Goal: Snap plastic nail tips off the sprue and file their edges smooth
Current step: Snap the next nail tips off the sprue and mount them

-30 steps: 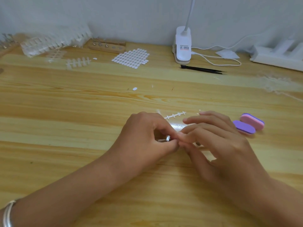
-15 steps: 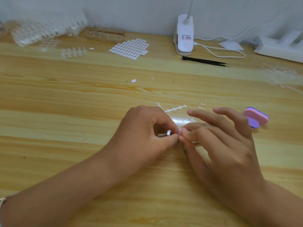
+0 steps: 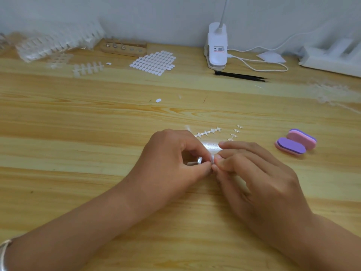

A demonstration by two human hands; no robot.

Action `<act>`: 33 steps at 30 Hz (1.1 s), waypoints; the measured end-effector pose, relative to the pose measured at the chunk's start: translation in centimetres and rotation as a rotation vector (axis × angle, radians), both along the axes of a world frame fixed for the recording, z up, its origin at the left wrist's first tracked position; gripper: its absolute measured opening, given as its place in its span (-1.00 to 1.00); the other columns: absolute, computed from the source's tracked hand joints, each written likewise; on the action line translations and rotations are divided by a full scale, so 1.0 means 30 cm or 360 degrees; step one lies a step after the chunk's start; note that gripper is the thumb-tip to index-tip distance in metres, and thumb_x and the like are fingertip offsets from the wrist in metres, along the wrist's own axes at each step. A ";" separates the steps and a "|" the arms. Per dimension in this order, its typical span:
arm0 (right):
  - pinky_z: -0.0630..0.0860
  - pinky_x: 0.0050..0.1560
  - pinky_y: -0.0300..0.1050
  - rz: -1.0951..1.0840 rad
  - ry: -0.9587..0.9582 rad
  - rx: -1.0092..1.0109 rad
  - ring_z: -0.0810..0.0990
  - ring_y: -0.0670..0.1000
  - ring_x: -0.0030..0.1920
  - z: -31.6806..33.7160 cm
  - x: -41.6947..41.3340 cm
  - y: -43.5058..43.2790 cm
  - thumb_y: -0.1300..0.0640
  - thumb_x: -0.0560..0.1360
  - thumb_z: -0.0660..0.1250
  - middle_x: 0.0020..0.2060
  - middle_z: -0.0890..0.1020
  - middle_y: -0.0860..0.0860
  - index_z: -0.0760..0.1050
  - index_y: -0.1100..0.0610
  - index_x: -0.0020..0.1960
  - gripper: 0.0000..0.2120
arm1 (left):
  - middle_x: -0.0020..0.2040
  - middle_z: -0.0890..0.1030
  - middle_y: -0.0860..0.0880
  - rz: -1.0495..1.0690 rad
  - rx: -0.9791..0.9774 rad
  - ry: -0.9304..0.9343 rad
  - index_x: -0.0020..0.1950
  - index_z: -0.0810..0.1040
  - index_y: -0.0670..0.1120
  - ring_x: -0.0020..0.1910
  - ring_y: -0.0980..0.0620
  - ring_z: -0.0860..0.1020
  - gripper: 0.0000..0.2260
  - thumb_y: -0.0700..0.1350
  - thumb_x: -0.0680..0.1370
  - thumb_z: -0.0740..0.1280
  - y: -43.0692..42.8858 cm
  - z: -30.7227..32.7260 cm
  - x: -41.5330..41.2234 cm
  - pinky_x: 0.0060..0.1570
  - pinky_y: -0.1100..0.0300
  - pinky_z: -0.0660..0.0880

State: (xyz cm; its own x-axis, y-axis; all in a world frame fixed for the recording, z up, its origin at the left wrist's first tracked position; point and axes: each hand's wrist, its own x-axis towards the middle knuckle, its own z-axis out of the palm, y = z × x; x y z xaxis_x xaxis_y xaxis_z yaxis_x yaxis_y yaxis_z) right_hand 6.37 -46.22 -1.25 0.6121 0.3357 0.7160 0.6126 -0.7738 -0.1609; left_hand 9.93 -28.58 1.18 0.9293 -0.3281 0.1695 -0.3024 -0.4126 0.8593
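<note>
Clear plastic is showing between the two hands at the centre of the wooden bench [image 3: 78, 118], and that small piece is what both are working on. The left hand [image 3: 172, 159] is curling shut, thumb and forefinger pinching a short length of sprue [image 3: 193, 162] that is pointing back into its palm. The right hand [image 3: 252, 173] is closing from the opposite side, its fingertips [image 3: 221, 163] pressing against the left's at the pinch point. A nail tip appears to be sitting in that pinch, but it is too small and too covered to confirm.

The held piece is lying roughly left to right, so any snap would be turning about the meeting point of the fingertips. Both hands are equally near.

Spent sprue strips [image 3: 208, 132] are lying just beyond the hands, bare of tips. The filing blocks [image 3: 296, 142], pink and purple, are resting to the right, apart from the hands and clearly nearer the right hand; judging from this, that hand would be reaching for one once the tip is free. A sheet of white ovals [image 3: 154, 62] and stocked sprues [image 3: 88, 68] are lying well away at the far left.

Filing is not yet under way.
</note>
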 end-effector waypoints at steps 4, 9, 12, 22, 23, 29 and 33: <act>0.55 0.09 -0.16 -0.0004 -0.0004 -0.0004 0.69 0.18 -0.09 0.005 0.000 -0.001 0.34 0.48 0.41 -0.26 0.68 0.12 0.59 0.29 -0.23 -0.89 | -0.27 0.65 0.06 -0.0016 -0.0003 -0.0004 -0.30 0.69 0.00 -0.25 0.11 0.63 -0.85 -0.23 0.37 0.55 0.002 -0.005 0.003 -0.19 0.19 0.54; 0.59 0.03 -0.01 -0.0058 -0.0104 -0.0078 0.71 0.14 -0.06 0.007 -0.002 0.005 0.32 0.49 0.41 -0.24 0.70 0.08 0.61 0.26 -0.26 -0.85 | -0.31 0.63 0.09 -0.0014 0.0009 -0.0039 -0.33 0.66 0.03 -0.30 0.17 0.57 -0.81 -0.22 0.38 0.56 0.000 0.003 -0.001 -0.25 0.38 0.41; 0.57 0.16 0.02 -0.0070 -0.0166 -0.0122 0.73 0.10 -0.01 0.013 -0.005 0.007 0.32 0.46 0.45 -0.21 0.73 0.05 0.65 0.24 -0.25 -0.88 | -0.30 0.63 0.08 -0.0006 0.0000 -0.0023 -0.31 0.68 0.00 -0.32 0.18 0.56 -0.85 -0.22 0.38 0.56 -0.001 0.007 -0.007 -0.26 0.39 0.40; 0.40 0.03 -0.35 0.0059 0.0708 0.0114 0.60 -0.11 0.03 0.221 0.169 -0.037 0.13 0.53 0.41 -0.09 0.65 -0.17 0.70 0.06 0.05 -0.86 | -0.06 0.62 0.22 -0.0056 0.0214 -0.0055 -0.02 0.68 0.15 0.03 0.25 0.58 -0.68 0.27 0.33 0.46 0.076 0.048 0.022 -0.04 0.44 0.42; 0.39 -0.01 -0.41 0.0114 0.0894 -0.0005 0.58 -0.14 -0.03 0.236 0.212 -0.027 0.14 0.54 0.43 -0.10 0.65 -0.17 0.69 0.05 0.07 -0.87 | -0.06 0.63 0.22 -0.0035 0.0250 -0.0092 -0.02 0.68 0.15 0.04 0.25 0.58 -0.67 0.31 0.37 0.37 0.095 0.054 0.033 -0.02 0.40 0.42; 0.49 0.06 -0.10 0.0282 0.1299 -0.0461 0.52 -0.13 -0.13 0.216 0.327 0.057 0.17 0.49 0.45 -0.10 0.57 -0.12 0.68 0.04 0.08 -0.83 | -0.03 0.58 0.20 -0.0121 0.0795 -0.0414 0.09 0.69 0.10 0.03 0.19 0.51 -0.65 0.16 0.55 0.16 0.135 0.034 0.056 0.09 0.15 0.32; 0.48 -0.04 -0.17 0.0278 0.1293 -0.0339 0.49 -0.21 -0.21 0.191 0.339 0.050 0.17 0.45 0.52 -0.19 0.56 -0.16 0.67 0.06 0.03 -0.83 | -0.01 0.61 0.12 -0.0181 0.0968 -0.0600 0.08 0.67 0.02 0.00 0.08 0.53 -0.67 0.08 0.56 0.15 0.132 0.028 0.056 -0.01 0.08 0.38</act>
